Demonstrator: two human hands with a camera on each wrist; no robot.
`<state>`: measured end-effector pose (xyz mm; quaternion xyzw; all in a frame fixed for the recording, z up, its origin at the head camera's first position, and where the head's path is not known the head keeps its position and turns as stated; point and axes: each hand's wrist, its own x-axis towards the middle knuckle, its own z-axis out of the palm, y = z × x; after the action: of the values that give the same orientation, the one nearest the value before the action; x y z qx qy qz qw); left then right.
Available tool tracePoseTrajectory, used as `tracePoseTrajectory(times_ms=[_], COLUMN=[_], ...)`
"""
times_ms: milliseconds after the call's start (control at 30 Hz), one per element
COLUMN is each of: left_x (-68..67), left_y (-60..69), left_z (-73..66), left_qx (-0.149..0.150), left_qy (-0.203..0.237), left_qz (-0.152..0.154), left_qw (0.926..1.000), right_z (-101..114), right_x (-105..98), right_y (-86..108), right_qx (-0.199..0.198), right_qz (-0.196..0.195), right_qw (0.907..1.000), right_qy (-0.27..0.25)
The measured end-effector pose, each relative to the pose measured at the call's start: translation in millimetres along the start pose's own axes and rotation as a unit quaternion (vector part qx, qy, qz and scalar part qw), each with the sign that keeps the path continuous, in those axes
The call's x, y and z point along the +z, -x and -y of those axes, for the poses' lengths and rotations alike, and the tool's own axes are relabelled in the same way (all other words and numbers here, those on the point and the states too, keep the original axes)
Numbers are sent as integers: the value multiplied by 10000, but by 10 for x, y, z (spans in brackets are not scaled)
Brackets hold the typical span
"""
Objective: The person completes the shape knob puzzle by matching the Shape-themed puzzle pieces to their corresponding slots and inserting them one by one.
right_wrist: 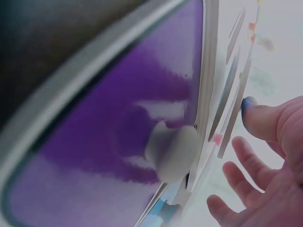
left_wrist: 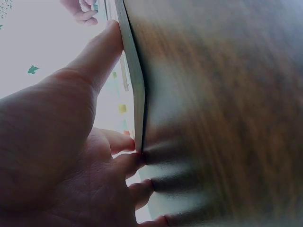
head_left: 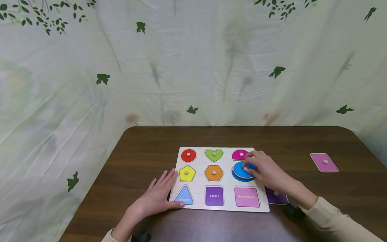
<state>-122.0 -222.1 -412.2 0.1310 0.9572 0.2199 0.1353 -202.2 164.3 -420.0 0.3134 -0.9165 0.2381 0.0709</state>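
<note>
A white shape puzzle board (head_left: pixel 200 161) lies on the table. My right hand (head_left: pixel 269 171) pinches the knob of a blue oval puzzle piece (head_left: pixel 240 170) at the board's right side. The piece sits slightly offset over a blue oval recess (head_left: pixel 242 179), whose lower rim shows beneath it. My left hand (head_left: pixel 157 196) rests at the board's left edge. Its fingers are spread along that edge, and the thumb touches the lower left corner near the triangle recess (head_left: pixel 184 196). In the left wrist view, the thumb (left_wrist: pixel 102 52) and fingertips press against the board's side.
A purple knobbed piece (head_left: pixel 276 199) lies beside the board's lower right, partly hidden by my right wrist. Farther right on the brown table (head_left: pixel 290 141) is a pink piece (head_left: pixel 320 161). Several knobbed pieces, including the orange hexagon (head_left: pixel 209 173), sit in the board.
</note>
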Motion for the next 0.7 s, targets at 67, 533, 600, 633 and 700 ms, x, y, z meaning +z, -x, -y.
tracePoseTrajectory(times_ms=[67, 533, 600, 633, 700], left_x=[0, 0, 1, 3, 6], left_y=[-4, -12, -13, -14, -16], left_z=[0, -1, -3, -4, -3], left_qx=[-1, -62, -81, -86, -88], left_qy=[-15, 14, 22, 26, 17], left_qz=[1, 21, 23, 26, 32], left_qw=[10000, 10000, 10000, 10000, 10000], right_z=[-3, 13, 17, 19, 22], right_x=[11, 38, 46, 48, 41], right_y=[-19, -35, -39, -39, -36], right_qx=[-53, 65, 61, 63, 66], right_qz=[50, 428, 457, 473, 497], right_qw=[10000, 9991, 9989, 9989, 9987], right_qy=[22, 43, 21, 9, 19])
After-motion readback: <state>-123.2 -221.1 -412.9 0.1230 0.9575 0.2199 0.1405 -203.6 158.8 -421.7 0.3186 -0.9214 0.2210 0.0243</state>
